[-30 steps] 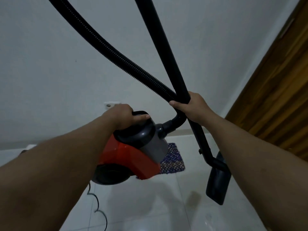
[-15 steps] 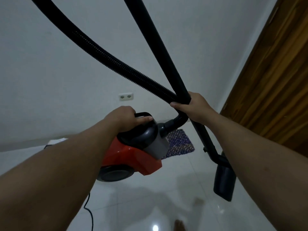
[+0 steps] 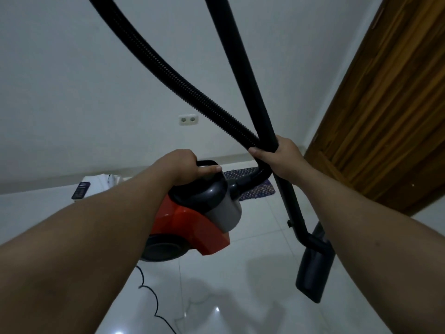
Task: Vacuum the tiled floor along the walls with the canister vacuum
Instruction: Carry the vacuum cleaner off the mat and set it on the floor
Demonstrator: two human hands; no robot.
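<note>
A red and grey canister vacuum [image 3: 192, 222] hangs above the white tiled floor [image 3: 240, 297]. My left hand [image 3: 183, 165] is closed around its black top handle. My right hand [image 3: 281, 160] grips the black wand [image 3: 240, 68] together with the ribbed black hose [image 3: 173, 75] where the two cross. The wand runs down to the dark floor head [image 3: 313, 268], which hangs tilted just over the tiles at the right. The hose loops up out of the top of the frame.
A black power cord [image 3: 154, 302] trails in curls across the tiles below the canister. A patterned mat [image 3: 260, 189] lies by the white wall, which carries a double socket [image 3: 189, 120]. A wooden door [image 3: 390, 112] fills the right. A small box [image 3: 81, 190] sits at the left.
The view has shifted so the socket and the box at the left come into sight. Both hands keep their grips; the canister and floor head stay lifted.
</note>
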